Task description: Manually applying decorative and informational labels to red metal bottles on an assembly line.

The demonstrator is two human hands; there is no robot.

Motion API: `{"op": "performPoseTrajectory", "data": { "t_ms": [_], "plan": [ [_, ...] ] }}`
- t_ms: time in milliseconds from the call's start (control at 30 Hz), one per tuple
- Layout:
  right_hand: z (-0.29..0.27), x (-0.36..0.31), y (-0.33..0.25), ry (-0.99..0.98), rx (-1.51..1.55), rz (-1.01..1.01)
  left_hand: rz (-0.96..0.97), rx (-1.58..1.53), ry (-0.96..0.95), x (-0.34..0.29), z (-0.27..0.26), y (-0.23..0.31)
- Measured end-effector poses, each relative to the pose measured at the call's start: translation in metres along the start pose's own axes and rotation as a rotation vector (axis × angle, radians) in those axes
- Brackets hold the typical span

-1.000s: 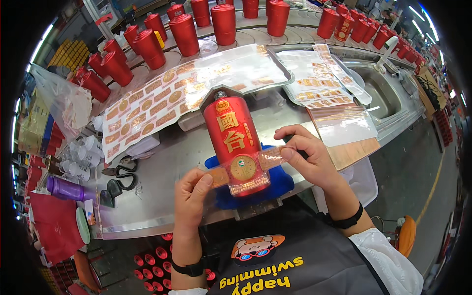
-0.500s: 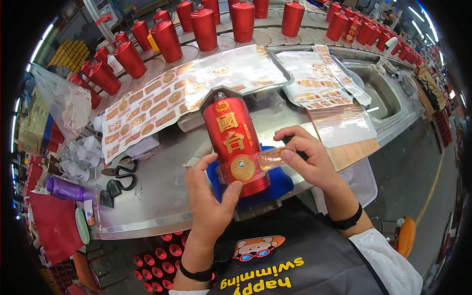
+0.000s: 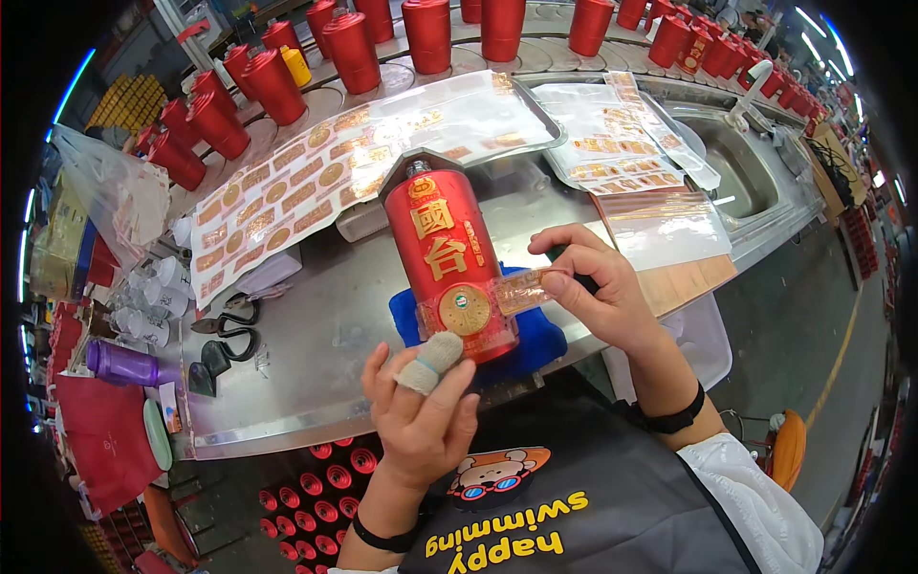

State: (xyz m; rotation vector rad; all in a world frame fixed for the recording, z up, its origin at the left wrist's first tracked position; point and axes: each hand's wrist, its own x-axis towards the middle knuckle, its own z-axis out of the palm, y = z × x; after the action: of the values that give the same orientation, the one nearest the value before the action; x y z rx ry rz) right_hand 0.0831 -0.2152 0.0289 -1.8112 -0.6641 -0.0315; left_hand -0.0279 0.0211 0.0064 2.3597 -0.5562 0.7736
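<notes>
A red bottle point(image 3: 442, 230) with gold characters lies tilted on a blue pad point(image 3: 535, 342), its neck away from me. Around its lower part runs a clear decal strip point(image 3: 524, 291) with a round gold medallion point(image 3: 466, 310). My right hand point(image 3: 602, 292) pinches the strip's loose right end between thumb and finger; something dark shows inside that hand. My left hand point(image 3: 426, 411) is at the bottle's base, its fingers apart. One of its fingers wears a pale fabric finger cover point(image 3: 428, 364), whose tip is at the medallion's lower edge; whether it presses there I cannot tell.
Sheets of gold decals point(image 3: 287, 196) spread across the metal table, with more decals on a tray point(image 3: 612, 143) at right. Black scissors point(image 3: 239, 330), a purple cup point(image 3: 122, 362) and small clear cups point(image 3: 158, 298) stand left. Red bottles line a conveyor point(image 3: 478, 57) behind; a sink point(image 3: 736, 177) is far right.
My left hand has let go of the bottle's left side and come down to its base, showing the covered finger. The conveyor's bottles have shifted right. My right hand still pinches the strip.
</notes>
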Motion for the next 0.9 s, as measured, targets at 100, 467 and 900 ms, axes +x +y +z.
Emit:
{"op": "performPoseTrajectory", "data": {
  "t_ms": [100, 467, 900],
  "plan": [
    [-0.001, 0.000, 0.000, -0.005, -0.022, -0.012, -0.157, -0.224, 0.149, 0.009, 0.006, -0.011],
    [0.003, 0.001, 0.003, 0.031, -0.016, -0.077, -0.568, -0.785, 0.176, 0.040, 0.041, -0.027],
    [0.004, 0.002, 0.008, 0.033, -0.003, -0.042, -0.588, -0.805, 0.181, 0.041, 0.044, -0.028]
  ]
}}
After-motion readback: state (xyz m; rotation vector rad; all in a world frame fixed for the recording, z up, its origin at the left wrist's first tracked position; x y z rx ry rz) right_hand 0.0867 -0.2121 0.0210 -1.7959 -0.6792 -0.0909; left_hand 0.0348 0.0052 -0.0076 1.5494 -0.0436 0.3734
